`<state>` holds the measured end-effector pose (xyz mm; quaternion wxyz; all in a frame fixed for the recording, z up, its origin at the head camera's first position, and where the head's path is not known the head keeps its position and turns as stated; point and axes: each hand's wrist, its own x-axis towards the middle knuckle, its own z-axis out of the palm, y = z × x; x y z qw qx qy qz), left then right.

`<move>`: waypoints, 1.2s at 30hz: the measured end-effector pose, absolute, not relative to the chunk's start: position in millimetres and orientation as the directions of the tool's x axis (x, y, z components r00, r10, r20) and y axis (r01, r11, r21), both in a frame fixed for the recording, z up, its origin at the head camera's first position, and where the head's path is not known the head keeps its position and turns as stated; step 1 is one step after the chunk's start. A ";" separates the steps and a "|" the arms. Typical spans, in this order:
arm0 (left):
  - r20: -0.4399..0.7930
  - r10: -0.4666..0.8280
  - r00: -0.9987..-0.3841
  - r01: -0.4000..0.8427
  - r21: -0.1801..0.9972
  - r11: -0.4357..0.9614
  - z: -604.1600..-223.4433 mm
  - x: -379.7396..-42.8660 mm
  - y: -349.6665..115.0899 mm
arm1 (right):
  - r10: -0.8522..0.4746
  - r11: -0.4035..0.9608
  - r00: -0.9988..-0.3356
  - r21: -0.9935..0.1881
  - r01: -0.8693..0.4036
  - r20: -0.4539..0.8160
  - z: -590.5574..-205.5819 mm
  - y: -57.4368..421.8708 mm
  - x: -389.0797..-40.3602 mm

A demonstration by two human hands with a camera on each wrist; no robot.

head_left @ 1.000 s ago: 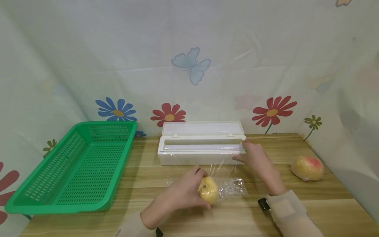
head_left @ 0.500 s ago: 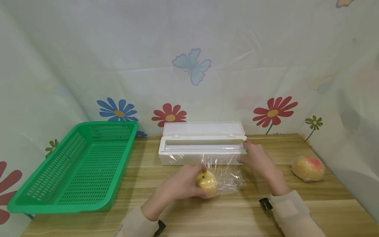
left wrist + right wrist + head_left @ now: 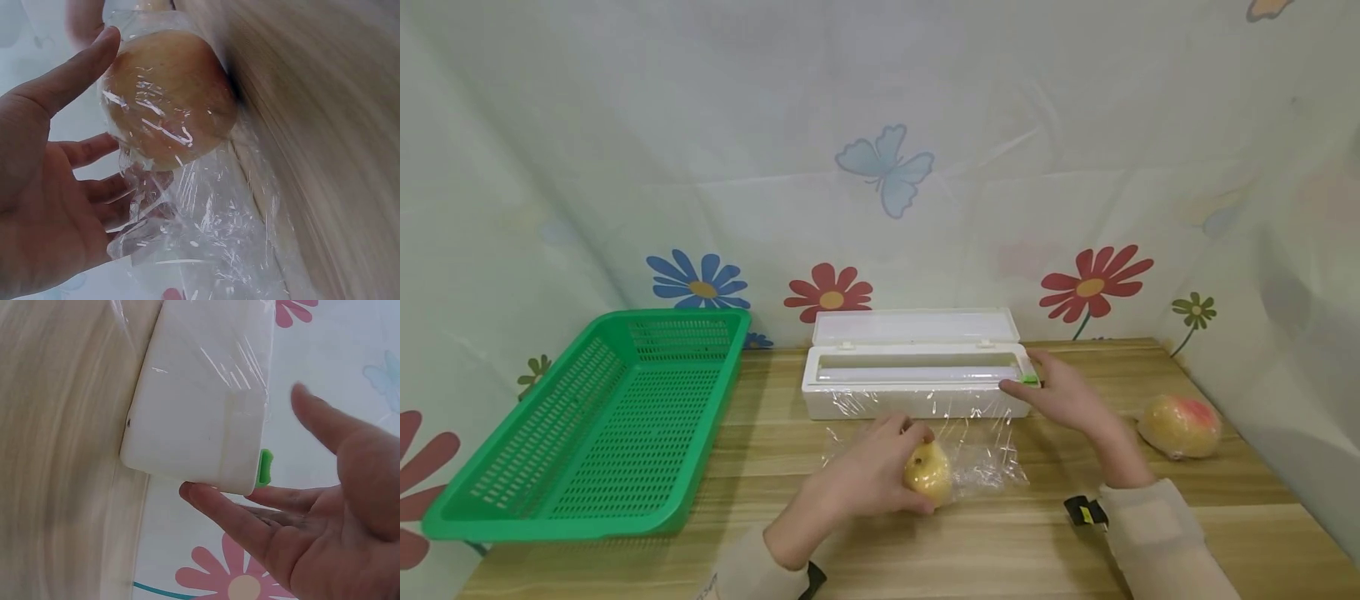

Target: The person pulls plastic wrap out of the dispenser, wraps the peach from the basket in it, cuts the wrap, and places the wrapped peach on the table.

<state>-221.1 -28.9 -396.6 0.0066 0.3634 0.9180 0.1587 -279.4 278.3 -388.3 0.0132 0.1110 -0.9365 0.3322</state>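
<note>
A yellow mango wrapped in clear plastic film sits in front of the dispenser. My left hand holds it from the left, fingers at its far side and thumb at its near side. Loose cling film stretches from the mango to the long white dispenser box, whose lid stands raised behind it. My right hand is at the box's right end. In the right wrist view its fingertips touch the end wall, and the thumb is spread away near a green slider.
A green plastic basket stands on the left of the wooden table. Another film-wrapped mango, yellow with a red blush, lies on the right. A patterned curtain hangs behind the box.
My left hand and the mango moved slightly toward the box, then back a little. My right hand drew right along the box end, thumb now raised, showing the green slider.
</note>
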 end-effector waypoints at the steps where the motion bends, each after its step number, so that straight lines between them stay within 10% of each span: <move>1: 0.103 0.672 -0.733 0.668 0.297 0.683 -395.9 -220.2 -29.0 | -0.190 0.748 -0.977 -0.631 -0.206 0.094 -389.2 278.8 -279.7; 24: 0.047 0.713 -0.699 0.694 0.282 0.662 -366.0 -216.4 -18.1 | -0.129 0.800 -0.987 -0.578 -0.162 0.099 -395.9 284.1 -285.2; 36: -0.057 0.863 -0.501 0.838 0.217 0.501 -315.4 -278.1 42.9 | -0.108 0.782 -0.988 -0.604 -0.155 0.113 -399.7 286.6 -288.0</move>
